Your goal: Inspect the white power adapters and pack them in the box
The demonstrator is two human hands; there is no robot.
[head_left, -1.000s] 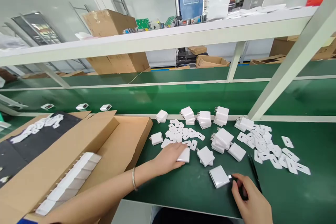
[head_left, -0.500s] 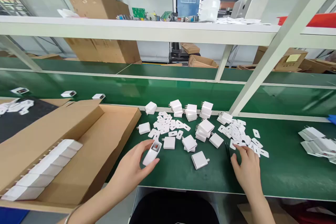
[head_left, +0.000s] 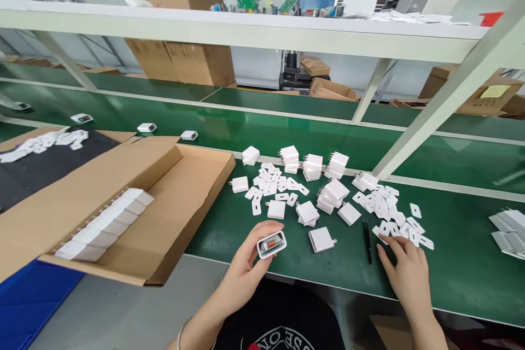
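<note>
My left hand (head_left: 251,262) grips a white charger housing (head_left: 271,245) above the front of the table. Its open end faces me, showing a circuit board and an orange part inside. At the right, my right hand (head_left: 406,268) has its thumb and forefinger closed at the near edge of a pile of white end plates (head_left: 383,202), on a plate mostly hidden by the fingertips. Black tweezers (head_left: 367,241) lie just left of that hand. A second group of end plates (head_left: 270,180) lies further left, among several white chargers (head_left: 320,239), some of them stacked.
A cardboard tray (head_left: 188,197) at the left holds a row of white chargers (head_left: 109,224). More housings (head_left: 188,135) stand on the green ledge behind it. A slanted white post (head_left: 430,112) rises at the back right. Another charger stack (head_left: 508,229) sits at the far right.
The view has shifted. My left hand has moved right and nearer, turning the housing's open end towards me. My right hand's thumb and forefinger have come closer together at the pile.
</note>
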